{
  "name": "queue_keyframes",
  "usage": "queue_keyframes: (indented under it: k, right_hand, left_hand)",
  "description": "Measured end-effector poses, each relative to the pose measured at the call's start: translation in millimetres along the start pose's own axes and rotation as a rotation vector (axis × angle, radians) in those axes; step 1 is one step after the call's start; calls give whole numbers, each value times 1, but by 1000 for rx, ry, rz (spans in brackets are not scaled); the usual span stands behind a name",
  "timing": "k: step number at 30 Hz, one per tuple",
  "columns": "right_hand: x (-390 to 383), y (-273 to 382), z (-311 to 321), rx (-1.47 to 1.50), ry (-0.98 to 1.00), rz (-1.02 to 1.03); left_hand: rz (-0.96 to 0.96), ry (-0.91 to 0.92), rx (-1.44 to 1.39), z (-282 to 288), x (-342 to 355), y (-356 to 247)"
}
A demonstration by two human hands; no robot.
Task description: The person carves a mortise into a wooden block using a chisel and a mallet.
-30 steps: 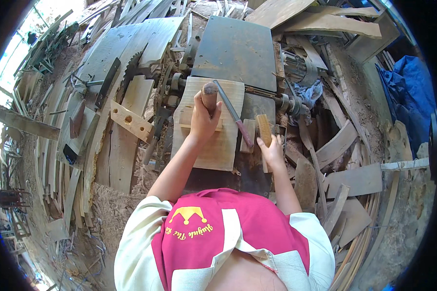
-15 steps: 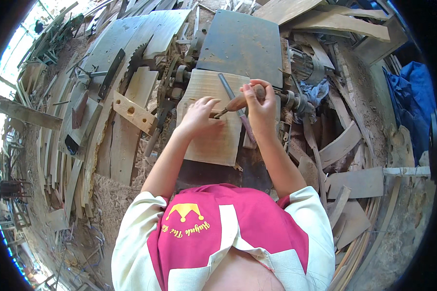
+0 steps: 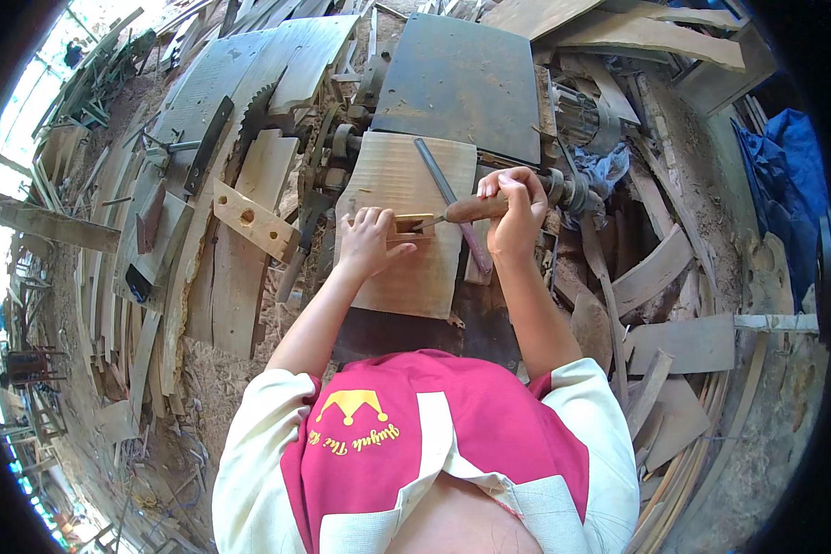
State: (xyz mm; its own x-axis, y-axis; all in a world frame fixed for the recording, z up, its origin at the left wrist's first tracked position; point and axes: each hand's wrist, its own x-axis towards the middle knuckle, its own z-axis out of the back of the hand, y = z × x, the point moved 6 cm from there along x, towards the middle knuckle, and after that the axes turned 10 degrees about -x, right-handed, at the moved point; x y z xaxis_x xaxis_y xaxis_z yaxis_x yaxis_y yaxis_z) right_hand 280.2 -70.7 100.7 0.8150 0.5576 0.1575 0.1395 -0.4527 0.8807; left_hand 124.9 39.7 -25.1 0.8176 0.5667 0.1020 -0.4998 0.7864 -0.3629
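A small block of wood [image 3: 414, 223] lies on a pale ridged board [image 3: 406, 277] in front of me. My left hand [image 3: 367, 242] is closed on the block's left end, fingers over the top and thumb along the near side. My right hand [image 3: 515, 210] grips the brown wooden handle of a chisel [image 3: 472, 210]. The chisel lies almost level, pointing left, and its tip meets the right part of the block. Slanting across the board beneath the chisel is a long grey metal tool [image 3: 434, 173] with a reddish lower end.
Beyond the board stands a dark metal plate [image 3: 457, 83], with a shaft and a motor [image 3: 582, 120] at its right. A toothed saw blade [image 3: 258, 113] and a plank with holes [image 3: 254, 219] are at the left. Wood offcuts [image 3: 651, 272] and a blue tarp [image 3: 785, 194] lie right.
My right hand has moved slightly right and down, and the chisel has swung from a steep slant to nearly level. The left hand has shifted left, uncovering more of the block.
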Motion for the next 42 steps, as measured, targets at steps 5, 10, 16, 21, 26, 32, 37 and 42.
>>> queue_keyframes:
  k: [5, 10, 16, 21, 26, 32, 37, 42]
  right_hand:
    - [2, 3, -9, -153, 154, 29]
    - [5, 0, -9, -120, 201, 39]
    - [-5, -2, -39, -69, 607, -37]
    - [-23, -10, -59, -182, 716, -67]
    - [4, -18, -32, -120, 443, 50]
    - [9, -11, -7, 28, 405, -103]
    - [-1, 11, -28, -93, 499, 52]
    - [-12, -5, -55, -486, 460, 13]
  left_hand:
    - [-15, -10, -24, -2, 8, 7]
    - [-52, -95, -43, -4, 8, 12]
    - [-252, -129, -69, -2, 13, 13]
    - [-258, -85, -71, -1, 12, 12]
    - [-249, -67, -121, 0, 16, 7]
    - [-249, -76, -123, 1, 16, 10]
    - [-243, -54, -124, -2, 17, 10]
    - [-225, -110, -51, 0, 14, 8]
